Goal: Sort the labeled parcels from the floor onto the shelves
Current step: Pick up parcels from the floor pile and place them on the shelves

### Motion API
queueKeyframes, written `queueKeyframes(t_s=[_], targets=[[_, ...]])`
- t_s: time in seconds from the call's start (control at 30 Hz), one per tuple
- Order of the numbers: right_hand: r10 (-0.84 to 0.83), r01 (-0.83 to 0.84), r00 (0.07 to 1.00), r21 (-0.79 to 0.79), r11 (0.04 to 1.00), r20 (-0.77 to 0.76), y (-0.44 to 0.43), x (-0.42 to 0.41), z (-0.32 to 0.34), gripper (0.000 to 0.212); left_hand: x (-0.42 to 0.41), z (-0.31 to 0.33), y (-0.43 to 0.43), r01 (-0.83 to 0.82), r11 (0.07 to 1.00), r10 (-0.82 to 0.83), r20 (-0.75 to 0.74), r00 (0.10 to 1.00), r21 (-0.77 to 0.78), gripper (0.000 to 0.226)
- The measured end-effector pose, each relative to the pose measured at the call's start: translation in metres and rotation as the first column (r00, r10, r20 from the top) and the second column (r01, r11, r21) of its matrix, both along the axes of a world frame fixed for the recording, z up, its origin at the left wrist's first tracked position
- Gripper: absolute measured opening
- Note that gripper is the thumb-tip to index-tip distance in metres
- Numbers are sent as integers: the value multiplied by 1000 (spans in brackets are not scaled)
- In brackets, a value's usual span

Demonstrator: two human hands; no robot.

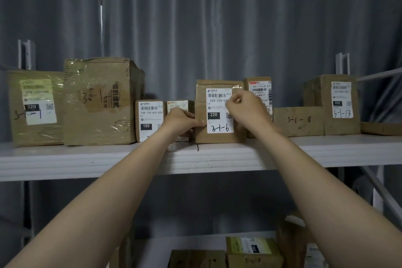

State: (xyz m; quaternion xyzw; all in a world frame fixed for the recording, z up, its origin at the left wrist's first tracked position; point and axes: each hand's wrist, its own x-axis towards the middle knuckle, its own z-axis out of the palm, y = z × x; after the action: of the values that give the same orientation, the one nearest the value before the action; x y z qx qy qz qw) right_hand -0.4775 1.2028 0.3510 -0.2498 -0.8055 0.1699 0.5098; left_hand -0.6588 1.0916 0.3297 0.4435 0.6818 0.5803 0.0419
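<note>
Bottom centre: boxes [253,250] on lower shelf. Mid-frame: left hand [182,121] curled round left edge of parcel marked 3-1-6 [201,134]. Right hand [243,104] fisted against its label's right side; hold unclear. Parcel upright, centre of upper shelf [87,159], between other boxes. Grey curtain [217,17] behind.

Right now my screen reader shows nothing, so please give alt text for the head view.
Two hands hold a cardboard parcel marked 3-1-6 on a white shelf, the left hand at its left edge, the right hand on its label. Other labeled boxes flank it.
</note>
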Motion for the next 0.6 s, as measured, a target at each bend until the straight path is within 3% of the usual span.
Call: queueKeyframes(t_s=[0.07,0.13,0.37,0.6], targets=[[186,-152,965,-188,970,182,-14,-7,-2,20,1,-1,-2,-3,1000,3,-19,1000,-3,31],[250,-163,922,-291,943,294,-21,-15,-6,21,1,-1,-5,-5,1000,5,-21,1000,-7,29],[190,-93,924,-286,954,332,-11,-45,-8,24,-2,-5,-14,-32,999,33,12,999,-5,38],[127,-22,906,-253,967,404,6,-72,-5,22,-1,-8,-10,30,999,-28,93,995,-20,21]])
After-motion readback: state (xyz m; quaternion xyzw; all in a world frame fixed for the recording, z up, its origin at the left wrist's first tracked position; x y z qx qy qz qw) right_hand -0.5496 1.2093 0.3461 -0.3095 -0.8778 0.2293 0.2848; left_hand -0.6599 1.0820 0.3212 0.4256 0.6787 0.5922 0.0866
